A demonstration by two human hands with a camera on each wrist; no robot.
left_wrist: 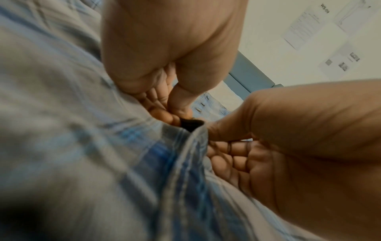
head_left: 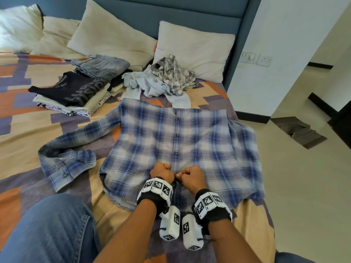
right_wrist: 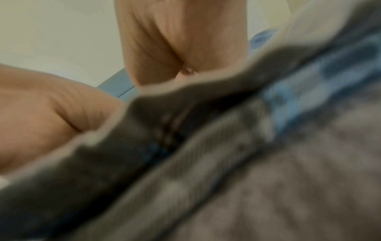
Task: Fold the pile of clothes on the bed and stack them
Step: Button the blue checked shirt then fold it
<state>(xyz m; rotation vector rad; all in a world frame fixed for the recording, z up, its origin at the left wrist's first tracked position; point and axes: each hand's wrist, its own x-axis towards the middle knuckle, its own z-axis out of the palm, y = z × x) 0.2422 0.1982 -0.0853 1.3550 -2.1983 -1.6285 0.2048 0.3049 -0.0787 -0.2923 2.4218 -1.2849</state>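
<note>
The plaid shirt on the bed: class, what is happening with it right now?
A person has a blue plaid shirt spread out front-up on the bed. The left hand and the right hand both pinch its button placket near the hem, apparently doing up a button. A stack of folded clothes sits further back on the left, and a crumpled pile of unfolded clothes lies by the pillows, so the shirt itself is not yet folded.

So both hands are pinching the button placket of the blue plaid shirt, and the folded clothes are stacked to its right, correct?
Not quite. Left hand and right hand do pinch the blue plaid shirt at its placket, but the head view shows the folded stack to its left.
</note>
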